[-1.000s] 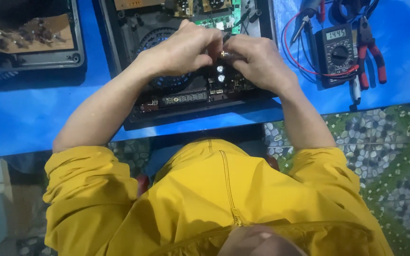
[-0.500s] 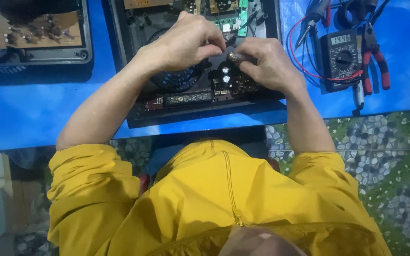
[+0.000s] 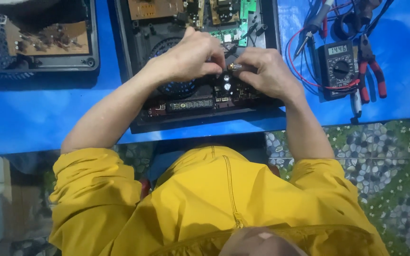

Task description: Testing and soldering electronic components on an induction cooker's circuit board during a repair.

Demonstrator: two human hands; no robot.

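Brass-tipped part [image 3: 235, 67] stays pinched between both hands, unmoved.

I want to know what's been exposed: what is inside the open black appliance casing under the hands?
Inside the black casing: a round fan grille, brown and green circuit boards and a display strip. The left hand and right hand cover the middle, pinching a small metallic part.

A small brass-coloured cylindrical part [image 3: 234, 67] lies level, pinched between the fingertips of both hands, just above an opened black appliance housing [image 3: 200, 102] on the blue table, whose fan grille, circuit boards and capacitors lie exposed.
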